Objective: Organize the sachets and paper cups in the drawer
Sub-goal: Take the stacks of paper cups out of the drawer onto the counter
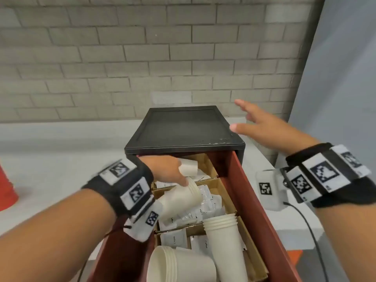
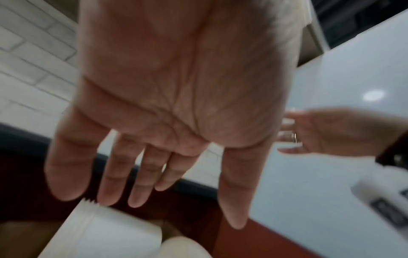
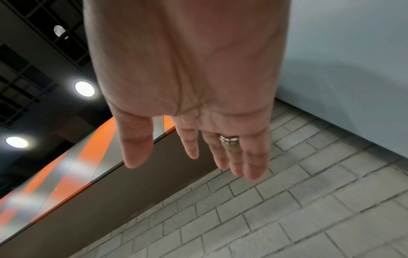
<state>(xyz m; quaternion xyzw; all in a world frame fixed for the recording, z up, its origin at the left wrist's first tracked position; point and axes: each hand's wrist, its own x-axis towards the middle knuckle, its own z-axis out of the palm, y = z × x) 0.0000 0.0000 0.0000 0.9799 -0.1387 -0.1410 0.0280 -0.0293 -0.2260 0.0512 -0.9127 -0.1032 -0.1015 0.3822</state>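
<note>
The red-brown drawer (image 1: 250, 200) stands pulled out of a black cabinet (image 1: 183, 127). Cardboard dividers split it into compartments holding white sachets (image 1: 209, 202) and paper cups. One cup (image 1: 179, 198) lies on its side in the middle compartment, and a smaller cup (image 1: 189, 166) sits further back. A cup stack (image 1: 221, 241) leans nearer me, and another stack (image 1: 179, 265) lies at the front. My left hand (image 1: 173, 171) (image 2: 154, 200) reaches into the drawer with straight fingers, tips at the rim of the lying cup (image 2: 106, 232). My right hand (image 1: 262, 127) (image 3: 194, 165) hovers open beside the cabinet's right edge, holding nothing.
The cabinet stands on a white counter (image 1: 50, 159) against a grey brick wall (image 1: 142, 58). A red object (image 1: 6, 190) sits at the far left edge. A black cable (image 1: 311, 231) runs from my right wrist. The counter's edge drops off at the right.
</note>
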